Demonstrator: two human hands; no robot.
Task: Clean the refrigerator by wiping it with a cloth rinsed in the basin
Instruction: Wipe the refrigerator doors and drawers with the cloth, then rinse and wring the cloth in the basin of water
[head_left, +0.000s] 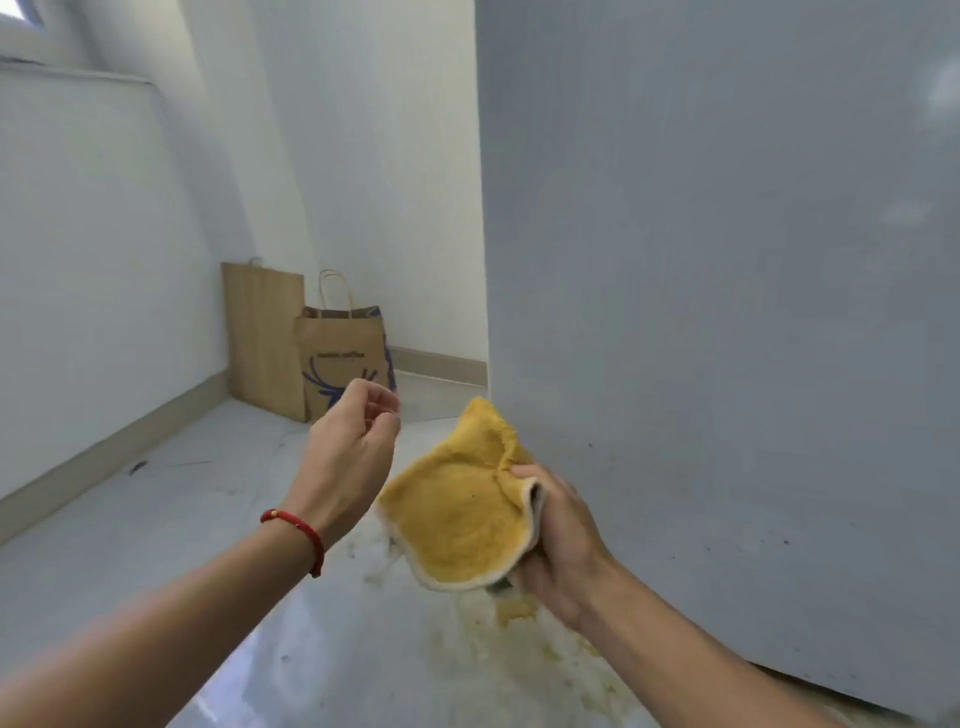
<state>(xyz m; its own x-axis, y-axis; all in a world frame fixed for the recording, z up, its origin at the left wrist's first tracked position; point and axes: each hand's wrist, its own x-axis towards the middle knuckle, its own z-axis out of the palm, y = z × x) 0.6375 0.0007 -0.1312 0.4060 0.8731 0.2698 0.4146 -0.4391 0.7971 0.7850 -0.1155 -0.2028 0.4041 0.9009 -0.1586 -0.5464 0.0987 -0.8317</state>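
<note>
**Yellow cloth held beside the refrigerator wall**

My right hand (558, 540) grips the yellow cloth (460, 512) by its right edge, fingers curled round the fabric, so it hangs spread out just beside the grey refrigerator (727, 312). My left hand (350, 452) is raised apart from the cloth, its fingers loosely curled and grasping nothing; a red bracelet (301, 530) circles that wrist. Yellowish smears mark the floor (156, 519) beneath. Two paper bags (337, 358) stand in the far corner
</note>
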